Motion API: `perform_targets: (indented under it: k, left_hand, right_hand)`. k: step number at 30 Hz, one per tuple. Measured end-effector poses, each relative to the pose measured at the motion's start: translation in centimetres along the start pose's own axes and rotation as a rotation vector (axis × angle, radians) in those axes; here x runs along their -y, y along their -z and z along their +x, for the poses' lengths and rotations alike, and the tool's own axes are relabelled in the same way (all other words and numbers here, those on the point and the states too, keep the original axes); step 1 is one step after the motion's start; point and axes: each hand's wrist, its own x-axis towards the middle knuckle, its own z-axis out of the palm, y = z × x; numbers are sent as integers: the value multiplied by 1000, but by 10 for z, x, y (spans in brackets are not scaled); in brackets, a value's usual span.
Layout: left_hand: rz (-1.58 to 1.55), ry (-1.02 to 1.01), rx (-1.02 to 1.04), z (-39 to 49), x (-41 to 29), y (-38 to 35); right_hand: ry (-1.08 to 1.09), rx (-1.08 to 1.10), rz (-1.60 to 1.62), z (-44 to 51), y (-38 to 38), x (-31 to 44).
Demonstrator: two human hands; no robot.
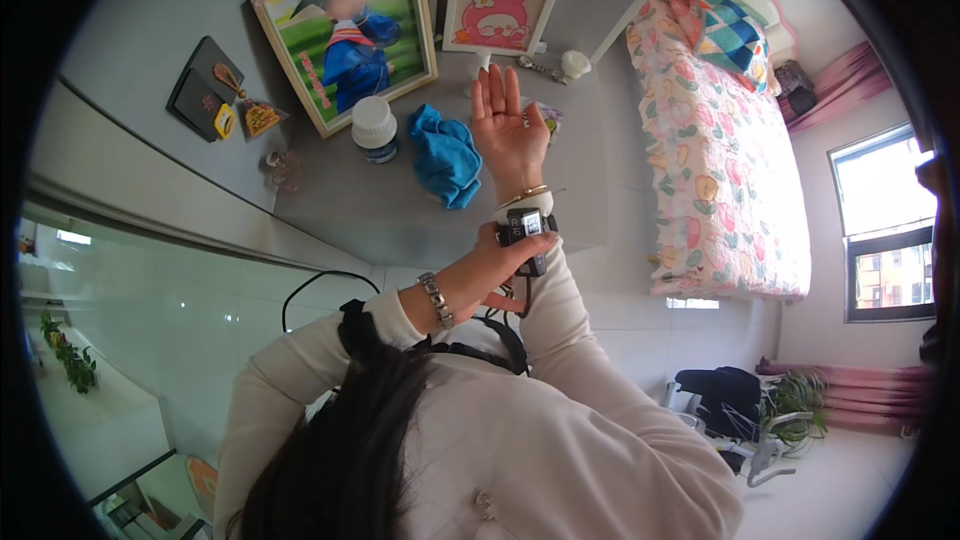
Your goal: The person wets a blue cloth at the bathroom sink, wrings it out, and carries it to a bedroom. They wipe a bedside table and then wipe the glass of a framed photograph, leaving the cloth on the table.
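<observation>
My right hand [511,131] is held palm up above a grey tabletop [337,202], fingers extended, holding nothing. Strapped to that arm just behind the wrist is a small black device [524,240] with a lit screen. My left hand [480,262], with a metal-link band at its wrist, reaches across and grips the device, thumb on top; some fingers are hidden beneath the arm. A black cable hangs from the device. Left of my right hand lies a crumpled blue cloth [446,157], beside a white-capped bottle [374,131].
A large framed photo [345,37] of a person in a gown and a framed cartoon picture [499,15] stand at the back. Near them are a white flower [576,64] and a chain-like item [541,69]. A small clear glass bottle [283,169] stands left. A bed [720,165] is right.
</observation>
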Motion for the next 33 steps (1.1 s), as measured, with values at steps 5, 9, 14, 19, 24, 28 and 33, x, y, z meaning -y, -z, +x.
perform_targets:
  k: [5, 9, 14, 19, 24, 28, 33]
  left_hand:
    - [36, -120, 24, 7, 18, 4]
    - [483, -155, 297, 21, 48, 25]
    - [744, -513, 343, 44, 89, 21]
    - [562, -512, 28, 73, 74, 18]
    - [762, -930, -203, 90, 22, 9]
    - [1109, -1120, 4, 106, -12, -10]
    - [829, -487, 431, 113, -7, -13]
  right_hand:
    - [52, -85, 95, 5, -21, 16]
    - [106, 7, 142, 21, -63, 42]
    - [60, 206, 150, 36, -119, 66]
    - [96, 252, -35, 36, -171, 77]
    - [121, 341, -139, 28, -213, 82]
    - [147, 377, -204, 17, -247, 90]
    - [234, 325, -272, -10, -287, 113]
